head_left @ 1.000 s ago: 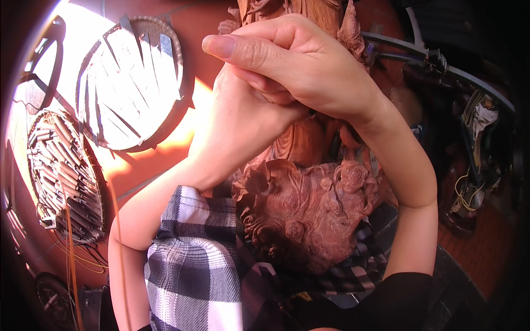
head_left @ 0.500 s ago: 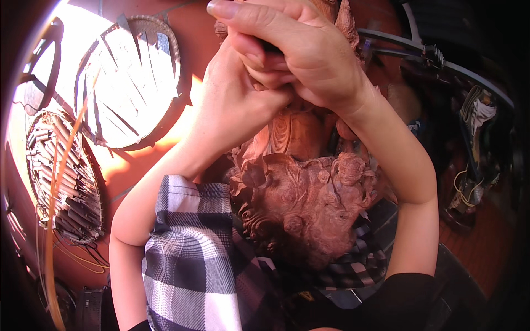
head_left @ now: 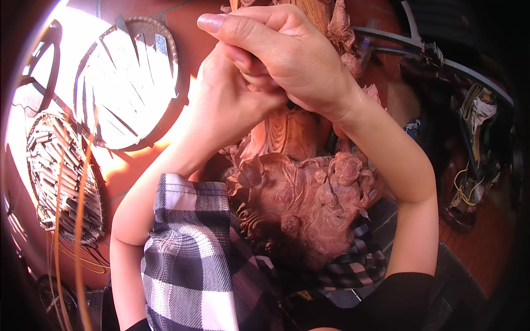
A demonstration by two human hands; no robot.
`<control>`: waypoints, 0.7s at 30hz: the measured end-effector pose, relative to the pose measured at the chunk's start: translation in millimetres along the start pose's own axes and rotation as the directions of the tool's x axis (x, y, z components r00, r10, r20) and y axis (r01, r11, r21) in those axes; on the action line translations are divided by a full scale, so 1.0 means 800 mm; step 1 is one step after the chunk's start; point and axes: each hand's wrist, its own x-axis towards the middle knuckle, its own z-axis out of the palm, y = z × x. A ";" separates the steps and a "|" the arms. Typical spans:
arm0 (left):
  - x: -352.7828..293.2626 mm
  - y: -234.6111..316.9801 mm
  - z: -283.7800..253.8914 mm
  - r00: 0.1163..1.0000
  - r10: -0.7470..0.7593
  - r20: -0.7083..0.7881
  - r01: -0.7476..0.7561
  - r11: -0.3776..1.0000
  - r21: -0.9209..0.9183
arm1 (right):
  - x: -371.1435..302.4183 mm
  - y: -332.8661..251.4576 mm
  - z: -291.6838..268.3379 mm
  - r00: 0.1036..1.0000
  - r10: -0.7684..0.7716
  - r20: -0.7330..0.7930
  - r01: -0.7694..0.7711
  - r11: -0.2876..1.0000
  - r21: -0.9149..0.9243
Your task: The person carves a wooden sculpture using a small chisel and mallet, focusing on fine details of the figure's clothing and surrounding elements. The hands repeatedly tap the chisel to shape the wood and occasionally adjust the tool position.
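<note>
Carved wooden sculpture, reddish brown, sits between the person's forearms, its long axis running almost straight away from the body. The broad, gnarled end, worked with curls and a leaf-like flare, points toward the person's lap; the narrower end points away and leaves the view at the top. Whether it stands or leans cannot be told.

Over the sculpture's middle, the right hand overlaps the left hand. The right fingers are curled tightly inward, with the thumb laid along the top and pointing left. The left fingers are mostly hidden beneath them. I cannot tell whether either hand grips something, or touches the wood.

Left of the sculpture, well apart, are a sunlit round tray with dark strips across it and, nearer the person, a basket full of slim-handled tools. Checked cloth hangs just left of its broad end. A curved grey bar arcs to the right of its far end.
</note>
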 end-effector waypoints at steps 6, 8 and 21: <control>0.006 0.003 0.007 0.982 0.188 0.009 -0.186 0.964 0.188 | 0.002 0.003 -0.014 1.000 -0.010 -0.004 0.010 1.000 0.008; 0.003 0.001 -0.001 0.995 0.091 0.039 -0.097 0.975 0.198 | 0.004 0.006 -0.008 1.000 -0.029 -0.009 0.030 0.991 0.133; 0.000 0.014 -0.001 0.983 0.185 0.014 -0.185 0.970 0.159 | -0.011 -0.019 -0.003 0.995 -0.016 -0.095 0.014 1.000 -0.019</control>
